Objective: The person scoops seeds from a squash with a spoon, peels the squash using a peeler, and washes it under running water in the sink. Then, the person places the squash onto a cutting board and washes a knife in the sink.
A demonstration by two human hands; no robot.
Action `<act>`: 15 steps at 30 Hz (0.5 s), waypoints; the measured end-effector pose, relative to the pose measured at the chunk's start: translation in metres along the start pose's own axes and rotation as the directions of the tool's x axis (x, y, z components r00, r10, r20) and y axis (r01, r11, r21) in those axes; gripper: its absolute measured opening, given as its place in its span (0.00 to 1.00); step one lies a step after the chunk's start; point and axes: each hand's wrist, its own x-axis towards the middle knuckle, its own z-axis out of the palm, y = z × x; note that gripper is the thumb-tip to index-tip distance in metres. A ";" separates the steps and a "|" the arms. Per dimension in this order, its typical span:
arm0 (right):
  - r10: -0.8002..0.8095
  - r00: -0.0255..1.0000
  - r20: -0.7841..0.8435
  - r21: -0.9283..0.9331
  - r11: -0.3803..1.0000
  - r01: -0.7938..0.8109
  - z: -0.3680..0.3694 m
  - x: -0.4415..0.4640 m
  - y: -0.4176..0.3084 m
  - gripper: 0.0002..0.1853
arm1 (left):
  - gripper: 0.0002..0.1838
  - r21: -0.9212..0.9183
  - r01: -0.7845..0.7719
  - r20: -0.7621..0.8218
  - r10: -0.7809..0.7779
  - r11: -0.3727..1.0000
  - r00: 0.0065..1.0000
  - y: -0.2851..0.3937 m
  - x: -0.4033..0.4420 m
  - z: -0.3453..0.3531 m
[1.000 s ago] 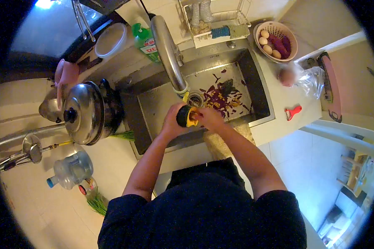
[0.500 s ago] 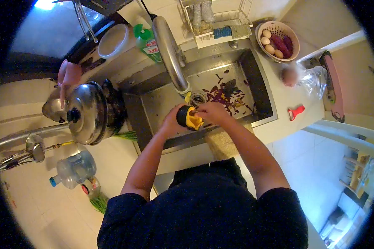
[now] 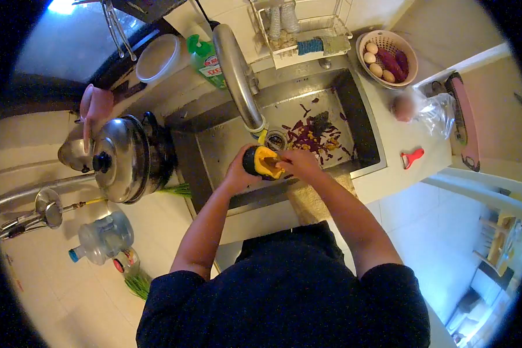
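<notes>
Over the front of the sink (image 3: 206, 165), my left hand (image 3: 236, 176) is closed round a piece of pumpkin (image 3: 267, 162) with dark skin and a hollow of orange-yellow flesh facing right. My right hand (image 3: 301, 165) is closed at the hollow's edge on a thin utensil that looks like a spoon; its end is in the flesh and mostly hidden. Behind the hands, purple and yellow peelings (image 3: 313, 133) lie scattered on the sink floor beside the drain strainer (image 3: 276, 139). The faucet (image 3: 238, 81) hangs just beyond my left hand.
On the right counter are a red peeler (image 3: 412, 158), a plastic bag (image 3: 438, 116) and a basket (image 3: 412, 46) of eggs and purple roots. A lidded pot (image 3: 119, 159) stands left of the sink. A cloth (image 3: 307, 200) drapes over the front edge.
The pumpkin piece has tilted, so more of its orange hollow faces the camera. My right hand has shifted slightly right and down along its rim.
</notes>
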 end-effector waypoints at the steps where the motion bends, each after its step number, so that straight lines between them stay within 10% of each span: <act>1: 0.022 1.000 -0.004 -0.060 0.998 -0.022 0.002 -0.002 0.005 0.17 | 0.47 0.055 -0.032 0.003 0.032 0.998 0.999 0.000 0.001 0.000; 10: 0.322 0.945 -0.055 -0.249 0.912 -0.325 -0.020 -0.030 0.058 0.15 | 0.48 -0.147 -0.080 -0.142 0.059 0.986 0.988 -0.047 0.011 -0.026; 13: -0.037 0.995 -0.097 0.313 0.947 0.066 -0.007 -0.015 0.030 0.14 | 0.47 -0.270 -0.070 -0.136 0.034 0.960 0.990 -0.047 0.012 -0.020; 15: 0.045 0.999 0.001 0.506 0.861 -0.039 -0.001 -0.008 0.029 0.15 | 0.43 -0.457 0.126 -0.046 -0.164 0.881 0.985 -0.026 0.006 -0.020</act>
